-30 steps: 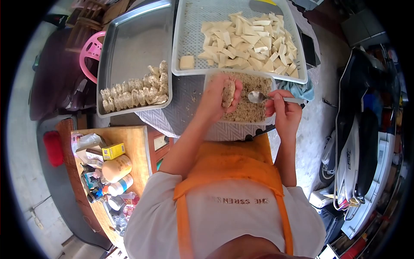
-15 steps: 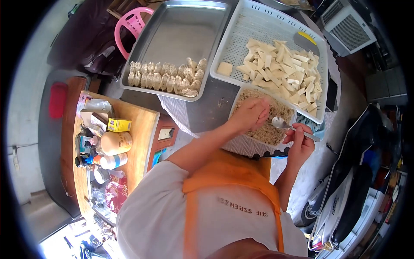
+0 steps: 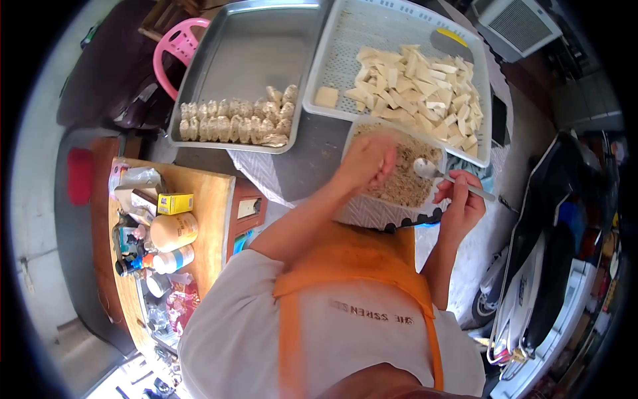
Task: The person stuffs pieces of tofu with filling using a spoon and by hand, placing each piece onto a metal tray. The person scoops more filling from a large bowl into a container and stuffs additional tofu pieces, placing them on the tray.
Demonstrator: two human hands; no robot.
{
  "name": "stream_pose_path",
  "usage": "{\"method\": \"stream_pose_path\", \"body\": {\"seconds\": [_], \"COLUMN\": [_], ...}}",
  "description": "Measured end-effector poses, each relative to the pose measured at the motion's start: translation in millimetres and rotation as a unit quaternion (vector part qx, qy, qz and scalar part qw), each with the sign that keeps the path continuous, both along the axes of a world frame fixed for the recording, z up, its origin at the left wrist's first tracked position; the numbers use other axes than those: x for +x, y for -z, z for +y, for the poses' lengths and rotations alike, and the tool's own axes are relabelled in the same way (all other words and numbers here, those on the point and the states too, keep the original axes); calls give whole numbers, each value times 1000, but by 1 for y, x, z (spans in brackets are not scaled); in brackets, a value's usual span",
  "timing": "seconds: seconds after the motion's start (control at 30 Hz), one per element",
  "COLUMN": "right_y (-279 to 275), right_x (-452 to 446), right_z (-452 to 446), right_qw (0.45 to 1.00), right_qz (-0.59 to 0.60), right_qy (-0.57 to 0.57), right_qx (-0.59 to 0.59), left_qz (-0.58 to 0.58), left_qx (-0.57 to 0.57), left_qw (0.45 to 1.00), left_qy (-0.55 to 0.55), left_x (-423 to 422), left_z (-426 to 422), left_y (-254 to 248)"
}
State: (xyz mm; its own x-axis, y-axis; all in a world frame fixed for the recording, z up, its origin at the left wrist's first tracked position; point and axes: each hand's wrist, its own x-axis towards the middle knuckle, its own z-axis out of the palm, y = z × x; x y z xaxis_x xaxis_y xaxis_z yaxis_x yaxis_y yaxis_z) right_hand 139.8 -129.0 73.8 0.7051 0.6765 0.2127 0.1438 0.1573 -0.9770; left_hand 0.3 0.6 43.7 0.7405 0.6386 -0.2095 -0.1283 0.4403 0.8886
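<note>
My left hand (image 3: 369, 159) is curled closed above the left side of a plastic tub (image 3: 407, 217) of crumbly brown filling (image 3: 405, 186). What lies inside its fingers is hidden, and the hand is slightly blurred. Gripped by its handle in my right hand (image 3: 463, 199) is a metal spoon (image 3: 425, 167), its bowl over the filling at the tub's right side. Behind the tub, a white perforated tray (image 3: 339, 46) carries a heap of pale cut pieces (image 3: 419, 93), many triangular. One squarish piece (image 3: 326, 97) sits apart at its left corner.
A metal tray (image 3: 252, 50) at the back left bears rows of filled pieces (image 3: 232, 123) along its near side. A scraper with a yellow edge (image 3: 452, 38) rests in the white tray. Jars and boxes crowd a wooden cabinet (image 3: 212, 193) on the left. A pink chair (image 3: 179, 50) stands behind.
The whole view has shifted, so the trays and tub appear further left and higher. My left hand stays closed over the tub, and the spoon remains in my right hand.
</note>
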Motion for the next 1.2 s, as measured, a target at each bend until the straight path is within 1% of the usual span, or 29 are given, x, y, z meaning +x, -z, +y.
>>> {"method": "stream_pose_path", "body": {"seconds": [0.03, 0.13, 0.23, 0.33, 0.43, 0.47, 0.53, 0.57, 0.6, 0.63, 0.7, 0.73, 0.8, 0.83, 0.9, 0.93, 1.0, 1.03, 1.13, 1.17, 1.2], "right_y": [-1, -3, -4, -4, -7, -8, -6, -4, -1, -1, -1, -4, -10, -10, -9, -9, -7, -6, -9, -8, -4], "right_x": [0, 0, -1, -3, -11, -16, -25, -29, -30, -30, -30, -30, -30, -29, -27, -27, -27, -24, -6, -1, 4], "right_z": [0, 1, 0, 3, 10, 14, 22, 25, 28, 29, 33, 33, 31, 30, 27, 27, 26, 25, 21, 17, 14], "right_qw": [1000, 999, 999, 999, 998, 998, 998, 995, 988, 983, 971, 976, 984, 990, 995, 994, 987, 992, 999, 999, 999], "right_qz": [1, 21, 27, 38, 42, 42, -34, -72, -136, -167, -230, -204, -152, -111, -28, -63, -133, -99, 16, 31, 44], "right_qy": [4, 9, 12, 15, -14, -28, -55, -69, -58, -53, -42, -50, -64, -74, -95, -92, -82, -72, -32, -17, -2], "right_qx": [5, 23, 25, 36, 38, 37, -7, -29, -44, -46, -49, -57, -73, -50, -3, -19, -47, -31, 10, 12, 21], "left_qz": [11, -89, -43, -47, -19, -5, 23, 27, 31, 36, 42, 44, 40, 37, 35, 35, 12, 1, -46, -13, 16], "left_qx": [17, -72, 7, 35, -101, -65, 7, -6, -20, -34, 11, 33, 4, -11, -5, -3, 9, 15, -46, 53, 156], "left_qw": [1000, 991, 998, 997, 995, 998, 999, 999, 999, 999, 999, 998, 999, 999, 999, 999, 1000, 1000, 998, 999, 987], "left_qy": [5, -63, 42, 40, -6, 7, 35, 25, 13, 1, 21, 33, 13, 3, 29, 40, 22, 14, 13, -3, -20], "left_x": [0, 6, -1, -1, 4, 4, 3, 4, 4, 3, -1, -3, -2, -2, -3, -4, -2, -1, -5, -7, -7], "left_z": [1, -7, 2, 3, -4, -4, -2, -3, -5, -7, -5, -3, -7, -8, -3, -1, -2, -2, 1, 3, 6], "left_y": [-6, -14, -6, 1, -11, -5, 4, 7, -1, -6, 0, 2, -1, -3, -7, -8, -7, -7, -7, -2, 8]}}
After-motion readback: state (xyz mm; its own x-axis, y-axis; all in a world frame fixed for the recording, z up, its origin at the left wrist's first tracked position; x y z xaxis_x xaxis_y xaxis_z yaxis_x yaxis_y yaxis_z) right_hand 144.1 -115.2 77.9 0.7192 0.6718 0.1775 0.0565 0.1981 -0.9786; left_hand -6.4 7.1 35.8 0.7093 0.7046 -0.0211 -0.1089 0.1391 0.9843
